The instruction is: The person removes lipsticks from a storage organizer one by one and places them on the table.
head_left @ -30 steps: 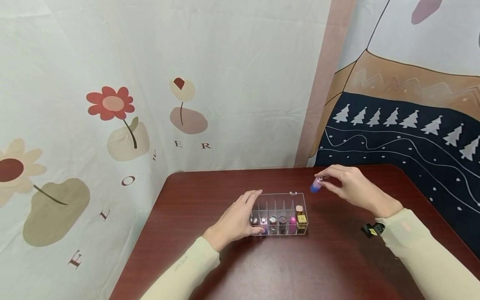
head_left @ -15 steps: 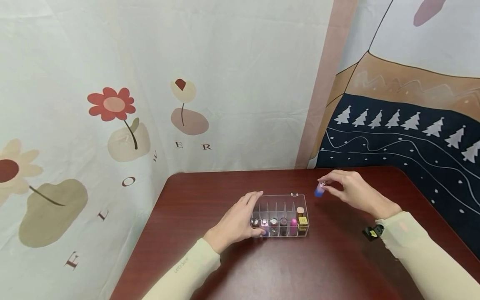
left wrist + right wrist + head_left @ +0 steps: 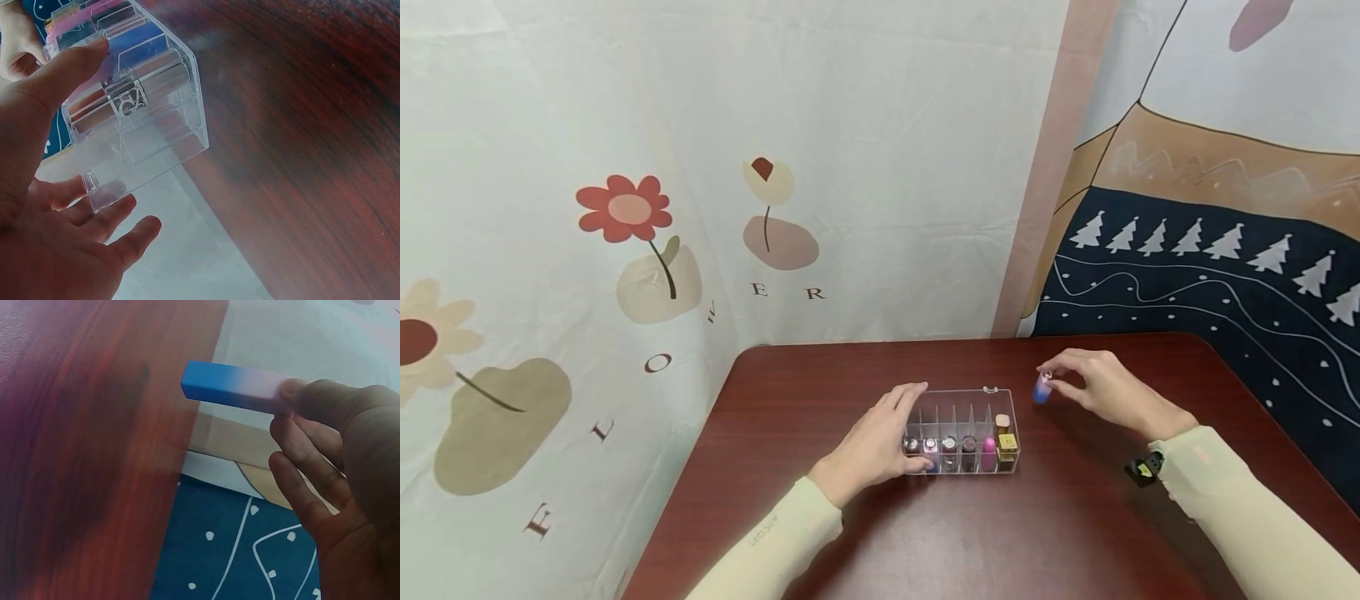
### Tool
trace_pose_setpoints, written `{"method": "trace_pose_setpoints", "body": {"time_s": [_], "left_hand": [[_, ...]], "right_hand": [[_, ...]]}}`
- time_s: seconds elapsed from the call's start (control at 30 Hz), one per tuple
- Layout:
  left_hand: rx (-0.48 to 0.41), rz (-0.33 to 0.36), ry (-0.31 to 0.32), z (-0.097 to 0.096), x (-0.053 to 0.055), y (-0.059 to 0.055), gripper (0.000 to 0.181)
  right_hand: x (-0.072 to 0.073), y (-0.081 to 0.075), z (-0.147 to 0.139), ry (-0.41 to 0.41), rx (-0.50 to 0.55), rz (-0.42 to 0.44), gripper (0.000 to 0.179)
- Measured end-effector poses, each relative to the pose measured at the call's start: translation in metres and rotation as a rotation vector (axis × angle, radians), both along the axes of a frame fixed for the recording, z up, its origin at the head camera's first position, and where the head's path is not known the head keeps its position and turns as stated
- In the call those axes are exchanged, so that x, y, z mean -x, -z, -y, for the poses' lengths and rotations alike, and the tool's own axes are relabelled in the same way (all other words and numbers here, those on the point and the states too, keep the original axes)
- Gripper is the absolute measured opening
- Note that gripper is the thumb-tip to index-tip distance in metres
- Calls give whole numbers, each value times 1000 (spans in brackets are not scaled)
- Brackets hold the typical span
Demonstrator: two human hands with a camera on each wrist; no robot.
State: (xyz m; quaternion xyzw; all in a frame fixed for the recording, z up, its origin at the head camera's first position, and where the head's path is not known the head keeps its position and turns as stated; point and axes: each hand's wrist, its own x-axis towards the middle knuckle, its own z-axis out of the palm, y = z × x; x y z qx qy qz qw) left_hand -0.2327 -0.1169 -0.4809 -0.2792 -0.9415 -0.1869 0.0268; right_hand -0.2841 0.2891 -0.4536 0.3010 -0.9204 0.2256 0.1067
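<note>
A clear lipstick organizer [image 3: 970, 408] stands on the table, its front row filled with several lipstick tubes in pink, yellow, dark and blue-pink. My left hand [image 3: 868, 442] holds its left end, the thumb across the front and the fingers at the back. In the left wrist view, a clear-and-brown lipstick tube [image 3: 128, 100] shows in the end compartment beside the thumb. Right of the organizer, my right hand [image 3: 1101, 387] pinches a blue-to-pink lipstick tube [image 3: 231, 387] by its pink end. The blue end points down toward the table, apart from the organizer.
The dark red wooden table [image 3: 850, 533] ends at a back edge against a hanging white cloth [image 3: 880, 167] with flower prints. To the right hangs a navy cloth [image 3: 1210, 283] with white trees. A dark wrist device [image 3: 1144, 469] sits under the right sleeve.
My right hand has moved down and slightly right with the lipstick tube, bringing it closer to the table. The left hand keeps its place on the organizer.
</note>
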Motion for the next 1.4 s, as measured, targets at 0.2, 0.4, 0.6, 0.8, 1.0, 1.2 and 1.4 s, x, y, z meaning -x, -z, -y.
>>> {"method": "trace_pose_setpoints", "body": {"time_s": [0.2,0.4,0.6,0.8,1.0,1.2,1.4], "left_hand": [[-3,2,0,0,0,0,125],[2,2,-2,-1,1,0,125],[8,-9,-3,-1,1,0,125],[8,-12,-2,-1,1,1,125],[9,-14,-2,-1,0,1,125],[7,-10,-1,0,0,1,125],[7,-11,3,0,1,2,125]], "right_hand": [[2,7,-1,5,-11,49,35],[4,11,-1,10,-16,60,33],[6,17,0,10,-20,51,30],[6,21,0,14,-17,74,31],[6,21,0,14,-15,78,32],[5,20,0,15,-12,93,34],[4,16,0,35,-24,84,35]]}}
